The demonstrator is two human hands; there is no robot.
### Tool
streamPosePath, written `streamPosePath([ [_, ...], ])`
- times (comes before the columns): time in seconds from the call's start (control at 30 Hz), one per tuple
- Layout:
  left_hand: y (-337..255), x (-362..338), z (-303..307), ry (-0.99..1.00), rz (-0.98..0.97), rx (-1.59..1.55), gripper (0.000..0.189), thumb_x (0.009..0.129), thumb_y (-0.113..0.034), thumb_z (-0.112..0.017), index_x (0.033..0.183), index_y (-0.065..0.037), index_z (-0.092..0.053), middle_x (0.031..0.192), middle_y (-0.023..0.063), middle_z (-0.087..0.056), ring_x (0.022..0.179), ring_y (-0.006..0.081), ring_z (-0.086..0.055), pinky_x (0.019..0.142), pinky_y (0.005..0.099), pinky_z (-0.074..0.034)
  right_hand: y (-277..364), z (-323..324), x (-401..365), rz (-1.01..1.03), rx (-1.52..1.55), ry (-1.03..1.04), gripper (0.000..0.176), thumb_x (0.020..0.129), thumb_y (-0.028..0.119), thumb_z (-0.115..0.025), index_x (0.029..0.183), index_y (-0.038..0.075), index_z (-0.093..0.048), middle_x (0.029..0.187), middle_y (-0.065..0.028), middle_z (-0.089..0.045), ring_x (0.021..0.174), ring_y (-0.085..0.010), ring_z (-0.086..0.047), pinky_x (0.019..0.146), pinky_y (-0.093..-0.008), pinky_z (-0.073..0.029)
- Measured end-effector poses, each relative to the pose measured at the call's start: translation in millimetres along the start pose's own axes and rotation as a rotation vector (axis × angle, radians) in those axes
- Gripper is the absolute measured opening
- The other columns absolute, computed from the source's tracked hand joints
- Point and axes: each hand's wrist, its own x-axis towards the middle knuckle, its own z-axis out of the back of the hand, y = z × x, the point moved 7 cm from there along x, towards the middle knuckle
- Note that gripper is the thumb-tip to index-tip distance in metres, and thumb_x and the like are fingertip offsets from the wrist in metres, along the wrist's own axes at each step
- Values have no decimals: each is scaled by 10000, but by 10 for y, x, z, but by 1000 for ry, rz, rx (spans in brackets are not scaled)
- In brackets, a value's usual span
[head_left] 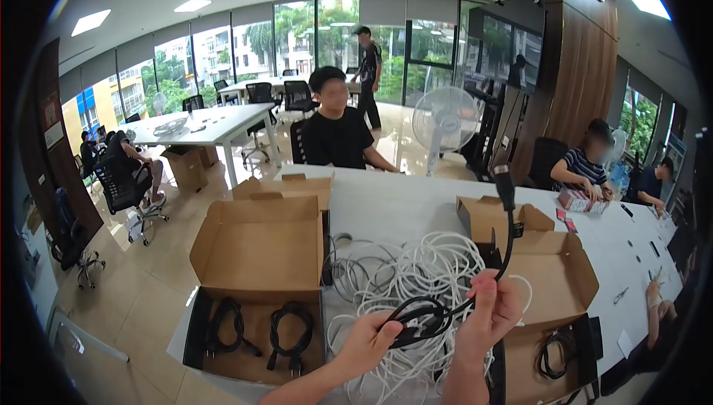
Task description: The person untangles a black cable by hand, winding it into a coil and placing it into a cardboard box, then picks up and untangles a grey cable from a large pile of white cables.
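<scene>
left hand [377, 339]: lower centre, fingers closed round the black cable [416, 318] loops
right hand [492, 314]: pinches the same cable where its tail rises to the plug [505, 186], centre right
underneath: white cables [416, 267] heaped on the table [401, 204]
tip: I'd keep the loops even and the tail clear of the white heap
lower left: box [256, 256] holds two black coils

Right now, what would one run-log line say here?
left hand: grips black cable loop | right hand: pinches same cable, plug end up | underneath: white cables | cardboard box: two black coils
</scene>
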Motion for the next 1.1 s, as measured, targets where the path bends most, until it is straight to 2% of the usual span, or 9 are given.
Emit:
streamPosePath([
  [0.07,-12,-12,-49,14,-22,-3,560,856,-541,-577,867,18,-612,623,-60,-477,549,29,-393,476,198,-297,22,-8,-20,-28,-85,-28,188,919,77,-527,1007,-61,-619,728,-21,-554,592,-72,-466,548,-187,-380],
  [0.1,-62,2,-69,12,-51,-12,536,843,-523,-612,866,13,-612,627,-65,-487,552,37,-396,481,202,-306,-33,-27,-30,-26,-157,30,325,939,79,-477,1226,-59,-542,694,-10,-504,608,-55,-425,558,-186,-358],
  [0.23,-158,8,-37,66,122,404,378,814,-347,-711,919,3,-613,607,-11,-477,572,84,-405,518,252,-369,-24,-273,24,30,-460,304,338,895,-6,-489,1225,-29,-558,642,-15,-474,547,-71,-404,509,-217,-342],
  [0.37,-280,22,-17,115,-10,575,188,754,-137,-703,838,-6,-599,594,86,-534,523,132,-487,508,294,-393,-17,-436,-24,-2,-482,531,267,876,-3,-528,1134,7,-596,787,-195,-617,607,-316,-562,582,-325,-445],
  [0.5,-394,-39,54,13,-210,736,244,722,-69,-677,933,-25,-562,623,121,-581,554,219,-590,516,304,-413,-21,-475,-53,-31,-513,655,176,872,5,-534,1039,-2,-589,764,-187,-600,656,-371,-576,604,-396,-456],
  [0.7,-624,-80,211,-353,-212,564,489,670,60,-634,1122,-47,-479,616,132,-592,468,236,-544,498,278,-403,27,-484,-80,78,-589,612,182,813,-24,-558,982,21,-609,724,-153,-545,683,-342,-550,608,-403,-437],
  [0.87,-385,50,259,-129,-83,563,426,733,37,-624,1153,16,-561,654,67,-610,550,93,-478,553,216,-403,-61,-474,-47,52,-568,535,106,847,-31,-525,899,-6,-613,781,-175,-606,679,-334,-577,614,-357,-451],
  [1.0,-233,110,251,13,14,282,250,788,1,-652,1037,22,-655,801,32,-661,715,57,-527,672,195,-433,-257,-489,-22,17,-435,561,99,867,-22,-521,898,-4,-614,722,-146,-591,566,-237,-526,536,-302,-403],
  [1.1,-175,134,249,97,62,140,212,796,-16,-677,1006,10,-684,855,34,-675,786,76,-568,734,217,-456,-426,-503,-13,-265,-301,631,101,898,17,-518,887,-4,-616,604,-18,-499,526,-81,-386,482,-244,-303],
])
